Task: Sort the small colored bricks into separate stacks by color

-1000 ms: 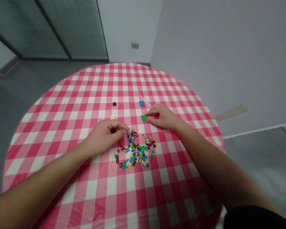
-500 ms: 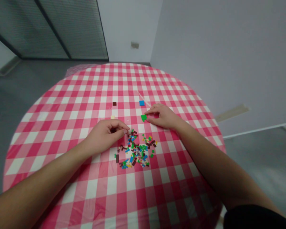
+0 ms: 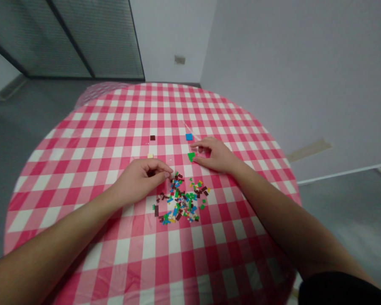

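Head view: pale wall [image 3: 288, 72] filling most of the upper right, glass partition with blinds [image 3: 92, 38] at upper left. Next size down, round table [image 3: 114, 262] under red-and-white checked cloth, across the middle and bottom. Two bare arms reaching in from the lower corners, black sleeve [image 3: 343, 290] at bottom right.

Left hand [image 3: 141, 180]: fingers curled, thumb and index tips close together at the upper left edge of the pile. Can't tell if pinched on a piece. Right hand [image 3: 216, 156]: thumb and fingers apart, clamped on nothing; thumb tip at the right edge of the green square, index finger clear of it on the far side, near the blue square.

Loose pile of tiny pieces [image 3: 182, 201] on the table, on the near side of both hands: green, blue, dark brown, yellow, white, all mixed.

Beyond the pile, four flat squares, well apart, two by two: green square [image 3: 191, 157] near right, blue square [image 3: 189, 137] far right, dark brown square [image 3: 153, 138] far left, cream square [image 3: 150, 156] near left, just past the left hand's knuckles.

Smallest: single pieces at pile edges, too small to identify.
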